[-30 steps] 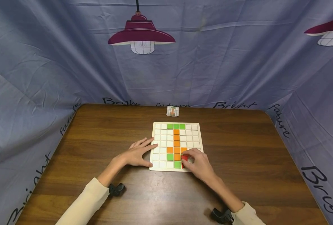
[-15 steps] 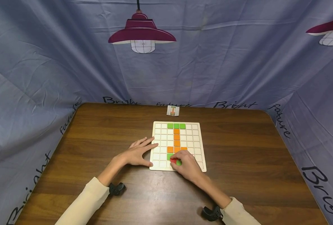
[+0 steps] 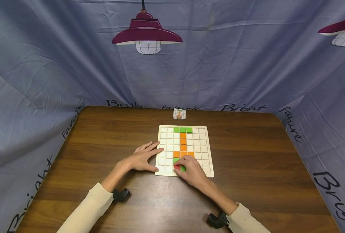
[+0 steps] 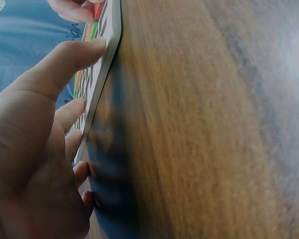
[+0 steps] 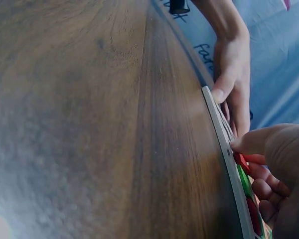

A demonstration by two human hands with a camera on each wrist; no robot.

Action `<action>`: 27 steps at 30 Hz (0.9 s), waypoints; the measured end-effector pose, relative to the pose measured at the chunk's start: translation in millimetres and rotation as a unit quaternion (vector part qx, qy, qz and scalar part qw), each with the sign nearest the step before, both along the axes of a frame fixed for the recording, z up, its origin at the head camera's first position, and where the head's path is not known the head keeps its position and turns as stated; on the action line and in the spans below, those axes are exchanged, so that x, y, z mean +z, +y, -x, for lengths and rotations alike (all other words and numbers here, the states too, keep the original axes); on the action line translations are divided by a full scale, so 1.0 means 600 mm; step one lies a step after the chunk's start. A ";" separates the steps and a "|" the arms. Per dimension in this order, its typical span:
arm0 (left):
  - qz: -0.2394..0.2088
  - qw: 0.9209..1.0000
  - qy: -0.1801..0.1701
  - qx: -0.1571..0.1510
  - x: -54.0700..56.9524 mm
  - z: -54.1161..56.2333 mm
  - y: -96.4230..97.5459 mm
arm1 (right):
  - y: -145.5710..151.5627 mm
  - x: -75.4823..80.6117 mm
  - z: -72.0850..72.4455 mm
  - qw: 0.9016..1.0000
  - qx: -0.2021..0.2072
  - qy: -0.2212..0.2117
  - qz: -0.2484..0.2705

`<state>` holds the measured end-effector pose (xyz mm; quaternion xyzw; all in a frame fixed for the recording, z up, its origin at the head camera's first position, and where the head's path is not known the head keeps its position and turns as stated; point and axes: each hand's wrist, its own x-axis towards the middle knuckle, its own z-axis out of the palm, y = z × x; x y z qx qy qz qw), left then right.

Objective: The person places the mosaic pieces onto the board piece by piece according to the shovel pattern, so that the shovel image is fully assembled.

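Note:
A square white grid board (image 3: 163,163) lies on the table, with green tiles (image 3: 183,129) along its far row and orange tiles (image 3: 183,141) running down the middle. My right hand (image 3: 193,172) pinches a red tile (image 3: 177,167) between thumb and fingers over the near row, just left of a green tile (image 5: 245,180). In the right wrist view, another red tile (image 5: 253,215) sits on that green tile's other side. With fingers spread, my left hand (image 3: 140,160) rests on the board's left edge, its thumb at the near left corner. My right hand hides part of the near rows.
A small picture card (image 3: 179,114) with a coloured grid pattern lies beyond the board, by the far edge of the brown wooden table (image 3: 111,129). Blue-grey curtains (image 3: 219,64) printed with lamps and lettering hang around the table.
My right hand has moved left along the near rows, bringing a red tile to the left side of the near green tile. My left hand has stayed on the board's edge.

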<state>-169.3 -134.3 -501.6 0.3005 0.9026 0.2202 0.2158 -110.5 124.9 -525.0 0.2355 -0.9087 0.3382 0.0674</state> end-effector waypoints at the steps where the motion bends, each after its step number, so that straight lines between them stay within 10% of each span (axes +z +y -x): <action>1: 0.001 1.000 -0.001 0.000 0.000 0.000 0.000 | -0.001 -0.001 0.000 1.000 0.001 0.001 0.000; 27: 0.000 1.000 -0.007 -0.003 -0.001 0.001 0.002 | 0.088 0.029 0.011 0.997 -0.049 0.038 0.037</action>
